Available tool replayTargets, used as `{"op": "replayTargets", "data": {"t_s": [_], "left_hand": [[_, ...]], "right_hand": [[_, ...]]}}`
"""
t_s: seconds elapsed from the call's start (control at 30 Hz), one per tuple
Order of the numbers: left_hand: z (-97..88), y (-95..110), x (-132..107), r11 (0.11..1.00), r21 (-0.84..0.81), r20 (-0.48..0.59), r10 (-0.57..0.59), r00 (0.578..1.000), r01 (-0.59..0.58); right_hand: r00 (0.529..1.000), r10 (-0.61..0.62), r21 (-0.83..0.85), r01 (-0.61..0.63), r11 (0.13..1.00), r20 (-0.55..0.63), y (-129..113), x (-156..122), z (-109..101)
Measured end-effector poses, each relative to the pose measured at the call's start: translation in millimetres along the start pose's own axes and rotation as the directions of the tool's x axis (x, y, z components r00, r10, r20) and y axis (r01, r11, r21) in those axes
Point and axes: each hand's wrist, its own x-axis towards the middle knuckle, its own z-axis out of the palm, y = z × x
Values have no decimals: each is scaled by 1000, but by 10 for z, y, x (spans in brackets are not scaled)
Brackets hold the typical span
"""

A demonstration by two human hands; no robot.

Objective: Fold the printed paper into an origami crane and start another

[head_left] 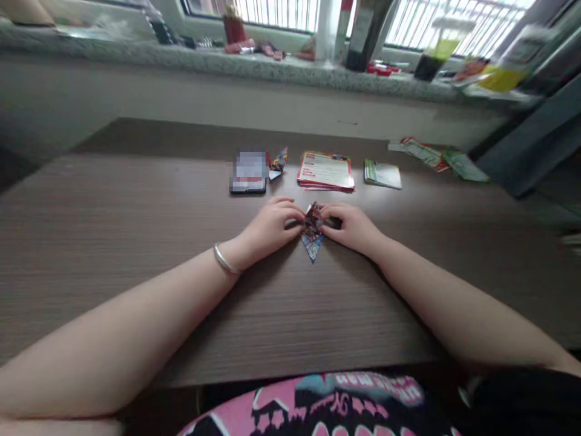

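A small folded paper piece (313,247), patterned in dark red and blue, lies on the table with its pointed end toward me. My left hand (276,224), with a silver bangle at the wrist, pinches its left side between thumb and fingers. On the opposite side my right hand (347,225) grips the paper the same way. The fingertips partly cover the upper folds. Just beyond my left hand stands another folded paper figure (279,160) in red and yellow, beside a dark-edged phone-like device (249,172) whose screen is blurred out.
Past my hands lie a stack of red-bordered printed sheets (327,171) and a smaller green-and-white stack (382,174). Red and green packets (426,154) rest at the table's far right. Bottles and small items crowd the stone windowsill (290,71) behind the brown table (136,242).
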Motion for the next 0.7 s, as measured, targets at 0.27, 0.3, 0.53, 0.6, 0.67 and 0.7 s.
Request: {"op": "replayTargets", "data": {"t_s": [0.27, 0.3, 0.53, 0.6, 0.67, 0.7], "left_hand": [[5, -17, -3, 995, 91, 46, 27, 999, -31], [8, -21, -6, 994, 104, 51, 31, 998, -36], [-5, -29, -19, 983, 139, 30, 118, 993, -121], [-11, -32, -24, 981, 132, 22, 143, 989, -145], [-18, -37, -29, 975, 137, 21, 174, 985, -175], [-21, -40, -32, 970, 145, 23, 192, 981, -194]], "right_hand": [[993, -90, -4, 91, 996, 77, 47, 0, -61], [991, -110, 1, 110, 994, 78, 54, -1, -65], [984, -139, -144, 155, 977, 114, 24, -20, -64], [983, -126, -212, 152, 965, 130, -12, -31, -71], [982, -118, -277, 155, 948, 146, -55, -43, -81], [981, -117, -307, 160, 938, 155, -77, -49, -86]]}}
